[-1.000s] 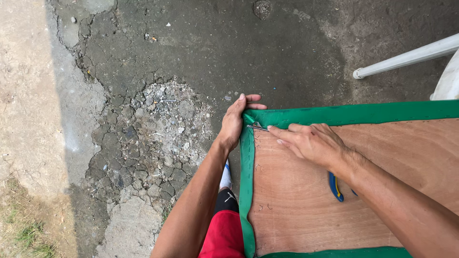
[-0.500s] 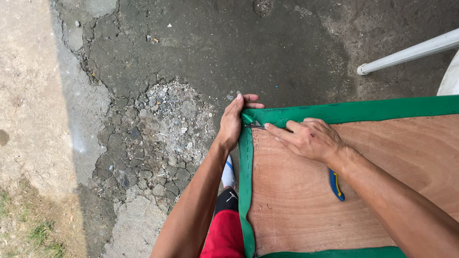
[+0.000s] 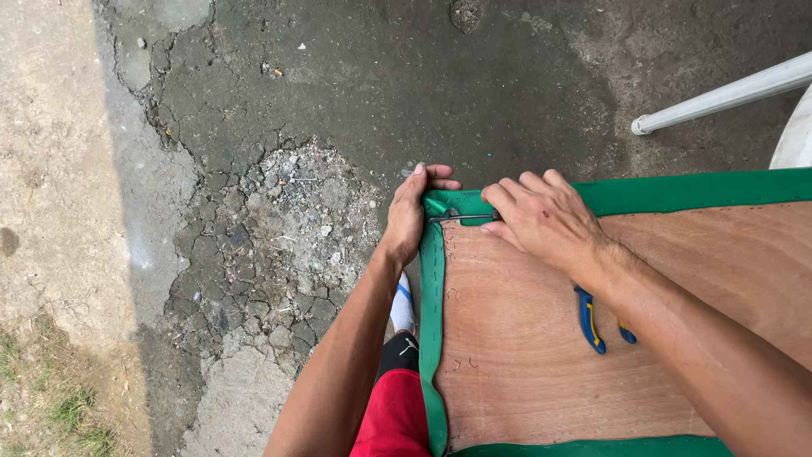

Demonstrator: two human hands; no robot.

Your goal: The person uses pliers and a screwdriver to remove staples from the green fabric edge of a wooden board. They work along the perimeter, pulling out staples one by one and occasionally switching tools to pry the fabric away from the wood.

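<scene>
Left hand (image 3: 408, 216): fingers grasping the board (image 3: 541, 338) corner over green fabric (image 3: 433, 279).
Right hand (image 3: 541, 222): fingers curled, gripping thin metal tool (image 3: 461, 218).
Pliers (image 3: 590, 320): lying on board.

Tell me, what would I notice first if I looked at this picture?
First, the two hands at the corner of the wooden board edged in green fabric: the left hand grips the corner from outside, while the right hand presses a thin metal tool on top. Blue-and-yellow pliers lie on the board beside the right forearm. Left of the board, the cracked concrete ground has a crumbled, gravelly patch.
</scene>
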